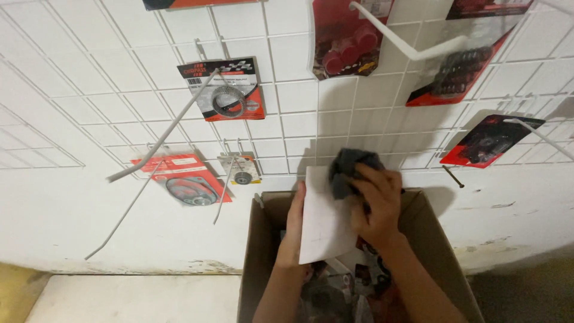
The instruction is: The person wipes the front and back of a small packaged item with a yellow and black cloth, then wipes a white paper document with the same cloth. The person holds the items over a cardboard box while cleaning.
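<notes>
Above the open cardboard box point(430, 239), the left hand point(293, 230) holds a flat white packet point(323, 224) upright by its left edge, fingers curled behind it and thumb along the side. The right hand point(376, 203) presses a dark grey cloth point(350, 170) against the packet's upper right corner, fingers bunched around the cloth. So both hands are closed on something: the left pinching the packet, the right gripping the cloth.

The step in hand looks like wiping the packet clean, with the cloth at the top of the face. The rest of the white face, lower down toward the box, shows bare. Carrying on would call for a steady left-hand grip while the cloth is drawn down across the face, without letting the packet bend or slip into the box.

Inside the box, under the wrists, lie more packets point(365, 287) in red and black, jumbled; what they are I cannot tell. Above the box, a white wire grid point(299, 96) hangs on the wall with long hooks point(406, 42). Carded parts hang from it: a red card with a metal ring point(224, 90) up and to the left of the box, another with a gasket point(185, 179) just left of it, and red-and-black packs point(490, 140) to the upper right.
</notes>
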